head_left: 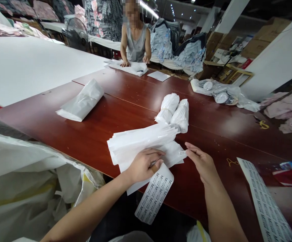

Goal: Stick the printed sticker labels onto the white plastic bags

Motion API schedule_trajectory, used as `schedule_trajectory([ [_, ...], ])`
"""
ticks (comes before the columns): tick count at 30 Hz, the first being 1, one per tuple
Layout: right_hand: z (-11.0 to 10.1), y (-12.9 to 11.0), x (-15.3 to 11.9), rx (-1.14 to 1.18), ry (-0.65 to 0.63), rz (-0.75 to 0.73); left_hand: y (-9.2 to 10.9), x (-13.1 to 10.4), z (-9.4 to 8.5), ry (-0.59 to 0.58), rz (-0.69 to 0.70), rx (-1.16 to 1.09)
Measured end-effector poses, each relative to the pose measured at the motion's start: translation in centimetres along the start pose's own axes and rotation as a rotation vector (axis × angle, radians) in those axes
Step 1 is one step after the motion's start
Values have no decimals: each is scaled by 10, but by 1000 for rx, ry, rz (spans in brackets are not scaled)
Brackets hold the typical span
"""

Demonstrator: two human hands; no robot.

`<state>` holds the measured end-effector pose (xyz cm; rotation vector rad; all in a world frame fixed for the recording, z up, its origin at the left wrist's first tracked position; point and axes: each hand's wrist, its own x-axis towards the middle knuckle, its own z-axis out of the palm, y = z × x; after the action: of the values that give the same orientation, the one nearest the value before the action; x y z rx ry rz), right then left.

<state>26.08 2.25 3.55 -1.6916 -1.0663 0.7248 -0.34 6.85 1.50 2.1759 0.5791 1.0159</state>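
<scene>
My left hand (146, 164) is closed on a strip of stickers (154, 198) printed with rows of black text starting with a large M. The strip hangs over the table's front edge. That hand rests on a fanned stack of white plastic bags (135, 141). My right hand (200, 163) pinches the end of one small white sticker (182, 152) at the right corner of the top bag. Whether the sticker is fully stuck to the bag I cannot tell. Behind the stack lie two rolled white bundles (168, 108), touching each other.
A folded bundle of clear bags (82, 101) lies left on the red-brown table (125, 111). Another sticker sheet (264, 198) and yellow-handled scissors (263, 124) are at the right. Across the table, a person (135, 37) presses on white bags. A white sack (30, 181) stands at lower left.
</scene>
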Motion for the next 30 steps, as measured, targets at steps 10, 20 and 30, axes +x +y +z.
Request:
schedule_trajectory([
  [10,8,38,-11,-453,23,-206,-4,-2,0,36,-39,-55],
  [20,19,24,-16,-659,46,-542,-2,-2,-5,32,-53,-58],
  [30,29,-7,-4,-990,-113,-975,12,-36,35,-200,262,335],
])
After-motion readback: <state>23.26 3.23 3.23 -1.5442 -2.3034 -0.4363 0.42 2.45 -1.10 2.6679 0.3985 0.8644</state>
